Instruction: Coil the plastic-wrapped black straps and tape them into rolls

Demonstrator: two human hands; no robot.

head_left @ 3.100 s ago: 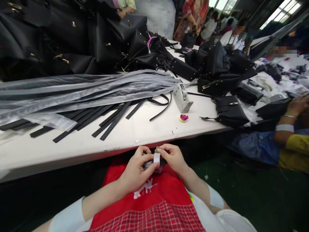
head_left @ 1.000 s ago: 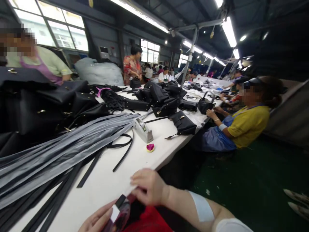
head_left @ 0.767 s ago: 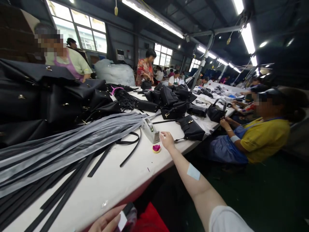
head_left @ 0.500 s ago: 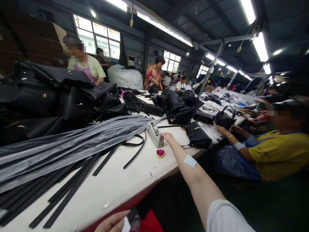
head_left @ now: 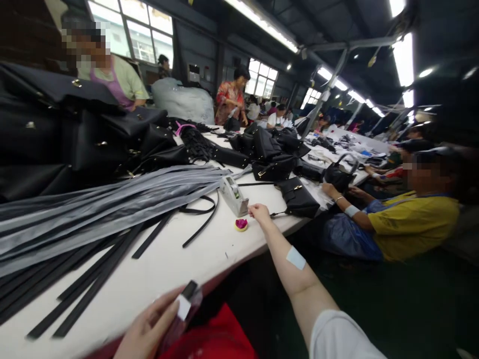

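Observation:
My right hand (head_left: 259, 213) reaches out over the white table (head_left: 164, 269), fingers pinched beside the grey tape dispenser (head_left: 234, 196); what it pinches is too small to make out. A small yellow and pink object (head_left: 241, 225) lies just left of it. Down by the near table edge, my left hand (head_left: 149, 328) grips a black strap end in clear plastic (head_left: 187, 303) with a white label on it.
Grey plastic sleeves (head_left: 112, 204) and black straps (head_left: 90, 279) fan across the table's left. Black handbags (head_left: 93, 144) are piled behind, more bags (head_left: 273, 159) further along. A seated person in yellow (head_left: 407, 224) works at the right; others stand at the far side.
The view rose from my lap to the table. My right hand left the strap, reached to the tape dispenser, and now has drawn slightly back from it. My left hand keeps the strap.

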